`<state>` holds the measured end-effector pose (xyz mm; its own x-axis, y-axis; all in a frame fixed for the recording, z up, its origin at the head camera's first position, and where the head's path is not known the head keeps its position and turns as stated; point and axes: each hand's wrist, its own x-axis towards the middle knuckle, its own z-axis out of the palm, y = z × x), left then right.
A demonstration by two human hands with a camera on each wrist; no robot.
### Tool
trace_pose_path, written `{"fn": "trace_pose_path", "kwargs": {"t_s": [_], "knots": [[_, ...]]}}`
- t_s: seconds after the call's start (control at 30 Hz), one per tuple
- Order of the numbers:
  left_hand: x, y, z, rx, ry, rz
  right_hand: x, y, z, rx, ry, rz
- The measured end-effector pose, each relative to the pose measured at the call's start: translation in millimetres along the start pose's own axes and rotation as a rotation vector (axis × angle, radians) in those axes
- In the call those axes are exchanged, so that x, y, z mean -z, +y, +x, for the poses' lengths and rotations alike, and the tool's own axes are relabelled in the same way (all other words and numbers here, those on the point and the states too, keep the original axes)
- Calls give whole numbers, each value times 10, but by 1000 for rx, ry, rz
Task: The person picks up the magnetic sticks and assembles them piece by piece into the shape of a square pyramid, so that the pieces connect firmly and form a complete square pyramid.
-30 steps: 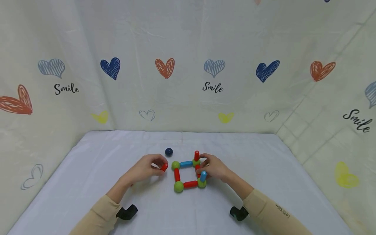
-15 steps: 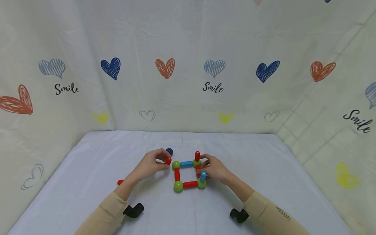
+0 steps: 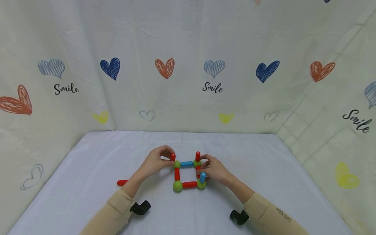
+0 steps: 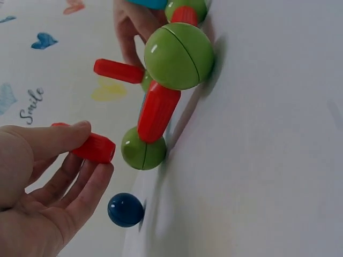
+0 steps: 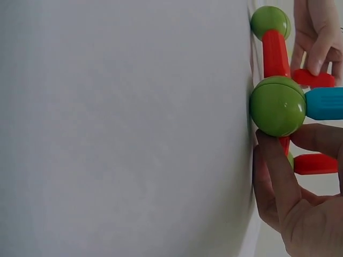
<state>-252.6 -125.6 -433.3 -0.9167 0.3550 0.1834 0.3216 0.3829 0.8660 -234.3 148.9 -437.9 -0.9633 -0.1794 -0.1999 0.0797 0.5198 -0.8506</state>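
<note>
A square of green balls and rods lies on the table, with red rods (image 3: 189, 185) on three sides and a blue rod (image 3: 187, 164) at the back. My left hand (image 3: 157, 162) pinches a loose red rod (image 4: 96, 148) by the far-left green ball (image 4: 143, 148); the left wrist view shows a small gap between them. With thumb and fingers, my right hand (image 3: 216, 170) grips the square's right-side red rod (image 5: 284, 144), beside the near-right green ball (image 5: 278, 107). One upright red rod (image 3: 198, 156) and one upright blue rod (image 3: 202, 177) stand on the right corners.
Another red rod (image 3: 121, 182) lies on the white tablecloth (image 3: 73, 195), partly behind the left forearm. A dark blue ball (image 4: 126, 210) rests beyond the square, hidden in the head view by the left hand. A printed curtain (image 3: 188, 98) rises behind the table.
My left hand has moved right and away from me with its red rod, now upright at the far-left ball. The lying red rod has come into view. The right hand stays put.
</note>
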Motion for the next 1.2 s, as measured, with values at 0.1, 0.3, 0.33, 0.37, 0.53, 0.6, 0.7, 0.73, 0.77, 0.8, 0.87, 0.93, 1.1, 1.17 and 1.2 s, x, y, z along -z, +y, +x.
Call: {"fn": "trace_pose_path", "kwargs": {"t_s": [0.1, 0.3, 0.33, 0.37, 0.53, 0.6, 0.7, 0.73, 0.77, 0.8, 0.87, 0.93, 1.1, 1.17, 1.2], "knots": [[-15, 12, 19, 14, 15, -6, -5, 9, -3, -6, 2, 0], [-55, 16, 73, 32, 43, -12, -7, 10, -13, -5, 5, 9], [-60, 15, 82, 34, 45, -13, -6, 8, -15, -6, 5, 10], [-65, 18, 87, 37, 46, -14, -6, 6, -15, -7, 4, 10], [-85, 3, 120, 38, 47, -16, -4, -6, -21, -15, 3, 6], [-93, -2, 129, 37, 47, -20, -2, -10, -24, -16, 3, 5], [-103, -5, 136, 39, 42, -27, -1, -9, -27, -17, -1, 10], [-104, -3, 136, 39, 39, -30, 0, -10, -27, -16, -3, 11], [-106, -1, 134, 40, 35, -31, 0, -12, -27, -15, -4, 11], [-107, 0, 131, 41, 30, -32, 0, -13, -27, -15, -5, 11], [-107, 3, 124, 45, 17, -35, 1, -15, -27, -15, -5, 11], [-109, 2, 119, 47, 8, -40, 0, -16, -27, -16, -3, 11], [-105, 3, 112, 44, -4, -47, -2, -9, -21, -14, -1, 8], [-102, 8, 109, 44, -8, -48, 1, -7, -18, -11, -1, -1], [-100, 10, 108, 44, -10, -49, 5, -6, -16, -9, -3, -5]]}}
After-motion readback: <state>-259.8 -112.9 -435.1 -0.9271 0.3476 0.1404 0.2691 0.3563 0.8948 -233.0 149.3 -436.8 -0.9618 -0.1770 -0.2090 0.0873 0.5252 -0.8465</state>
